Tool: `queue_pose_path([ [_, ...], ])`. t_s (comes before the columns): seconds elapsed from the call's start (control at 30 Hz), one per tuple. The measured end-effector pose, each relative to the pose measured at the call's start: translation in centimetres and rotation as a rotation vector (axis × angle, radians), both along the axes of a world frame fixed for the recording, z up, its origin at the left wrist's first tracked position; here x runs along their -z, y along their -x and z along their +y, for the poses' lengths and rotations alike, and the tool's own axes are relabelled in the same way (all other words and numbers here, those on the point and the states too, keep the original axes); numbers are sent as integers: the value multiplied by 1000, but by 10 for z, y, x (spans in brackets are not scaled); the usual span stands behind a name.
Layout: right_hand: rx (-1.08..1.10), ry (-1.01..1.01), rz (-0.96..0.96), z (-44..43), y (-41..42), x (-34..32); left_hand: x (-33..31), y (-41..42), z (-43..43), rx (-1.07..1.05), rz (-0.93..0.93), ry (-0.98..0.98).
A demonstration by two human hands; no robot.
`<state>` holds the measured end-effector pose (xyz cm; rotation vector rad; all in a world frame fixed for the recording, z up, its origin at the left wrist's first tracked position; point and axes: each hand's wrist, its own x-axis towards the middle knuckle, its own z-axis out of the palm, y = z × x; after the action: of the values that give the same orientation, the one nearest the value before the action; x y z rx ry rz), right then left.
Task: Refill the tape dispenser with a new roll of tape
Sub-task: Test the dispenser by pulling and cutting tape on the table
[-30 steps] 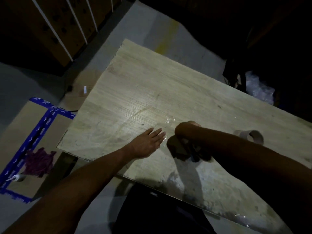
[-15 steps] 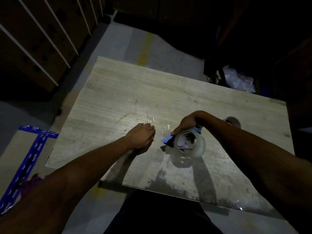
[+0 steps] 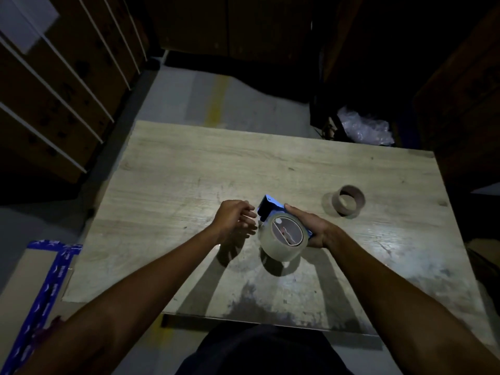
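The right hand has its grip closed around the blue tape dispenser, lifted off the worktop, with the new tape roll seemingly seated on it, though dim light blurs this. Just left of that grip the left hand hangs loosely curled and empty, likely ready to find the tape end. An empty core stands beyond the grip, rightward; bare room lies all around.

Blue tape dispenser w/ clear tape roll mounted, tilted above table, empty cardboard core nearby
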<state>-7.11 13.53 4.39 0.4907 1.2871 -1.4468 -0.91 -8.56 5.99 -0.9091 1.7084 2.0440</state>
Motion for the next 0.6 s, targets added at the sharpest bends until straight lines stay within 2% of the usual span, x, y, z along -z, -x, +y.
queue_pose_path([
  [0.1, 62, 24, -16, 5, -1, 3, 9, -2, -1, 26, 107, 96],
  [0.2, 89, 44, -36, 9, 0, 6, 16, -16, -2, 195, 279, 284],
  [0.47, 178, 69, -106, 19, -2, 19, 31, -36, 0, 630, 557, 774],
  [0.6, 204, 88, -150, 17, -5, 22, 28, -39, 9, 640, 724, 889],
])
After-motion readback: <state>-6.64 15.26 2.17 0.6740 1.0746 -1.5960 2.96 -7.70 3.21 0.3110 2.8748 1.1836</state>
